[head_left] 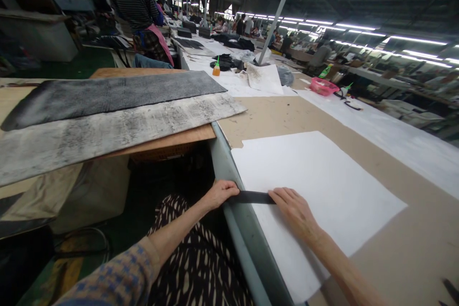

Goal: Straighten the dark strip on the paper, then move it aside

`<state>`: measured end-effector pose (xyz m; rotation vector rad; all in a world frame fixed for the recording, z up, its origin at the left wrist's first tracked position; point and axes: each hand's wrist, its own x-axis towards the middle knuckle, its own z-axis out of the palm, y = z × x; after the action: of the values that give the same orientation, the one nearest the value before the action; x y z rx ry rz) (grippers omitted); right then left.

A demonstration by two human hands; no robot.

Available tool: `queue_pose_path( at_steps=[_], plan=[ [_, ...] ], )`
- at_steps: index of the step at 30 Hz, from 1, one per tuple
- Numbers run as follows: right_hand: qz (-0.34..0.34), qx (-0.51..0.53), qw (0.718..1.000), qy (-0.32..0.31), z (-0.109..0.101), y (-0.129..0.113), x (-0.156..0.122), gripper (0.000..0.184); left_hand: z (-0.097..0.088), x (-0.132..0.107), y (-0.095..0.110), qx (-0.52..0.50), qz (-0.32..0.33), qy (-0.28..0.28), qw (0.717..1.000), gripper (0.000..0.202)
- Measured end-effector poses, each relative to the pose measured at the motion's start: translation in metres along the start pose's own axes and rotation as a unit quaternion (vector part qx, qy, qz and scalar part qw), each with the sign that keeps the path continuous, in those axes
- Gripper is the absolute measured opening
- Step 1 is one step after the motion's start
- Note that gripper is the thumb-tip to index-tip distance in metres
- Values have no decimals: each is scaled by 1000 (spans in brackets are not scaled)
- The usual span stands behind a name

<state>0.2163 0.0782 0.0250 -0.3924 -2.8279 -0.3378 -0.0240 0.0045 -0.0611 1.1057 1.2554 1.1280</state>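
A narrow black strip [253, 197] lies across the near edge of a large white sheet [322, 191] on the brown worktable [412, 248]. My left hand [222, 192] grips the strip's left end at the table's grey edge [229, 172]. My right hand [294, 210] rests flat on the white sheet, its fingertips pressing on the strip's right end.
To the left, long grey and dark material sheets [103, 114] lie on a wooden board. A pink basket [323, 86], an orange glue bottle [216, 68] and dark pieces sit farther up the table. A person in a striped top [138, 9] stands beyond; other workers sit far off.
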Motion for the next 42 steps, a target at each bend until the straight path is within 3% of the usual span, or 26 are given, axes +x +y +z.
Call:
queue_pose_path(
  at_steps=[5, 9, 13, 21, 35, 42],
  plan=[
    [0, -3, 1000, -10, 1, -8, 12, 24, -8, -4, -13, 5, -17, 9, 1000, 27],
    [-36, -35, 997, -53, 6, -27, 40, 20, -23, -12, -32, 10, -42, 33, 999, 26],
    [-70, -54, 995, -55, 9, -34, 52, 20, -35, -21, -38, 16, -52, 47, 997, 27],
    [-79, -44, 994, -58, 9, -19, 35, 24, -39, -26, -30, 37, -42, 54, 997, 27],
    [-117, -86, 987, -64, 5, -30, 49, 22, -44, -25, -55, 63, -36, 67, 995, 24],
    [-108, -74, 990, -54, 6, -16, 30, 26, -50, -36, -50, 86, -41, 66, 993, 26]
  ],
)
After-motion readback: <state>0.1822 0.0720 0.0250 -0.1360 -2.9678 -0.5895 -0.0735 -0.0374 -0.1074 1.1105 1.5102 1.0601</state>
